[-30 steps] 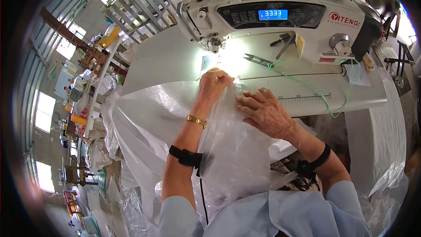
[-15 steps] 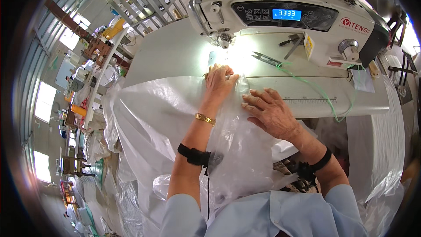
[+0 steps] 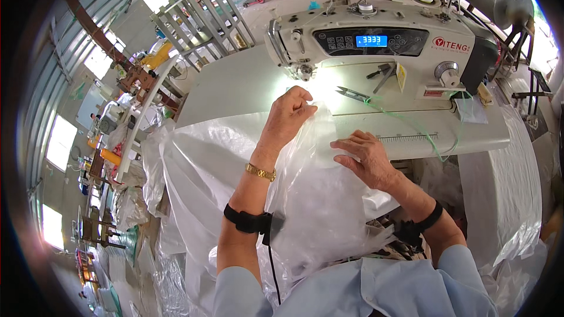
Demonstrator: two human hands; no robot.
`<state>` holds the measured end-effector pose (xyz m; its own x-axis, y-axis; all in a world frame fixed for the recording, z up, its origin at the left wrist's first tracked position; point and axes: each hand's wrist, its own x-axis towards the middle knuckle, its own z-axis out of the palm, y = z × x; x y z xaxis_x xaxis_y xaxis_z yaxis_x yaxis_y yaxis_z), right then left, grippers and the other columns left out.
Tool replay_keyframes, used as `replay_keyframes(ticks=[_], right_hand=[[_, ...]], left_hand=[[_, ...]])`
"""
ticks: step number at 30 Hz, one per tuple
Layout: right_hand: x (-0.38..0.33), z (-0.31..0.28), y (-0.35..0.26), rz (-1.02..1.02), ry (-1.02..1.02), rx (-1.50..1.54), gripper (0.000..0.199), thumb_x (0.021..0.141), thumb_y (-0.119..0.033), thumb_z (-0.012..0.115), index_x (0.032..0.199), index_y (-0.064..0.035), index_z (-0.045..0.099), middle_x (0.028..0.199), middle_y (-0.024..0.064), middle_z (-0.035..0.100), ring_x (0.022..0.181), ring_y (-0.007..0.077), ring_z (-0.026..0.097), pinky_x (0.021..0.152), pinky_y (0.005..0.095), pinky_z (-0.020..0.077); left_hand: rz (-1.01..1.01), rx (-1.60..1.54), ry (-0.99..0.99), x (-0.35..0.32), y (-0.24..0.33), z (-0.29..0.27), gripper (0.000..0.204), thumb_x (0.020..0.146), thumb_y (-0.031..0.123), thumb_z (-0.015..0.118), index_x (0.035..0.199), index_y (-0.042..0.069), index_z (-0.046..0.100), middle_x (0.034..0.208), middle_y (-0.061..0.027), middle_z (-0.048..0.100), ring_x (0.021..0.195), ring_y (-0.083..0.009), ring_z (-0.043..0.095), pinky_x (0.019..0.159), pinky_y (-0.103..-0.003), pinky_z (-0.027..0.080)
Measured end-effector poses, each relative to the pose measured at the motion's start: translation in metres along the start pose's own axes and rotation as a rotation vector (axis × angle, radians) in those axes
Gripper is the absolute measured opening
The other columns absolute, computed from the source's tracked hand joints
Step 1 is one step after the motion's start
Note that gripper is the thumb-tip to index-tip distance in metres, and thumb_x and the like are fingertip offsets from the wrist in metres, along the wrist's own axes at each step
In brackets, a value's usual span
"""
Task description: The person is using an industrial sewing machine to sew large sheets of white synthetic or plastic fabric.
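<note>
1. Sheeting point(image 3: 323, 199) of thin, translucent plastic was spread from the person's lap up onto the smooth, pale table point(image 3: 235, 85); its surface was shiny, with long soft folds and many small wrinkles.
2. Left hand point(image 3: 288, 118) was at the far part of this plastic, on the near side of the bright needle area. Its fingers were bent and the thumb came close to them; whether they pinched the material, I could not tell.
3. Right hand point(image 3: 369, 157) was apart from the other one, to the right and a little nearer, with loosely parted, slightly curved fingers; I could not tell if they touched the plastic.
4. Sewing machine point(image 3: 382, 20) had a hard white body with rounded edges and a glossy dark panel.
5. Thread snips point(image 3: 353, 94), narrow and pointed, lay to the right of the needle, with thin green cord point(image 3: 405, 120) at their handle.
6. Small translucent bag point(image 3: 472, 110) was near the machine's right end; its content was unclear.
</note>
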<state>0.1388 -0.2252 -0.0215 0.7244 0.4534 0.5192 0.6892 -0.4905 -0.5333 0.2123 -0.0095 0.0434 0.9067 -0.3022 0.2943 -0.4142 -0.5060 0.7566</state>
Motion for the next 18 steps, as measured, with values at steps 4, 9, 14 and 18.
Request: replay_keyframes(ticks=[4, 9, 14, 18], right_hand=[[-0.006, 0.008, -0.033, 0.408, 0.046, 0.539, 0.046, 0.090, -0.037, 0.067, 0.113, 0.0030, 0.063, 0.090, 0.0142, 0.071, 0.087, 0.0227, 0.065, 0.077, 0.0360, 0.0508], [0.006, 0.028, -0.061, 0.637, 0.096, 0.943, 0.031, 0.095, -0.033, 0.062, 0.105, -0.0028, 0.062, 0.089, 0.0030, 0.067, 0.085, 0.0124, 0.061, 0.076, 0.0288, 0.0483], [0.003, 0.029, -0.076, 0.572, 0.288, 1.459, 0.024, 0.093, -0.034, 0.065, 0.090, -0.0113, 0.059, 0.083, -0.0016, 0.063, 0.084, 0.0083, 0.059, 0.079, 0.0278, 0.0455], [-0.009, 0.016, -0.066, 0.515, 0.278, 1.407, 0.025, 0.096, -0.033, 0.060, 0.087, -0.0100, 0.056, 0.070, 0.0024, 0.062, 0.060, 0.0100, 0.060, 0.059, 0.0248, 0.0492]], left_hand=[[0.048, -0.024, 0.017, -0.010, 0.023, -0.005, 0.019, 0.085, 0.006, 0.067, 0.095, -0.002, 0.055, 0.060, -0.0036, 0.055, 0.057, -0.0078, 0.047, 0.055, -0.026, 0.040], [0.097, -0.049, 0.029, -0.020, 0.041, -0.004, 0.017, 0.086, 0.005, 0.064, 0.098, -0.002, 0.054, 0.065, -0.0048, 0.059, 0.059, -0.0090, 0.049, 0.058, -0.026, 0.042], [0.139, -0.023, 0.038, -0.031, 0.050, -0.010, 0.013, 0.090, 0.002, 0.061, 0.100, -0.002, 0.054, 0.069, -0.0003, 0.058, 0.064, -0.0050, 0.049, 0.060, -0.023, 0.042], [0.196, -0.078, 0.071, -0.039, 0.054, -0.012, 0.010, 0.092, 0.003, 0.057, 0.100, -0.002, 0.054, 0.071, -0.0006, 0.059, 0.067, -0.0053, 0.049, 0.062, -0.022, 0.042]])
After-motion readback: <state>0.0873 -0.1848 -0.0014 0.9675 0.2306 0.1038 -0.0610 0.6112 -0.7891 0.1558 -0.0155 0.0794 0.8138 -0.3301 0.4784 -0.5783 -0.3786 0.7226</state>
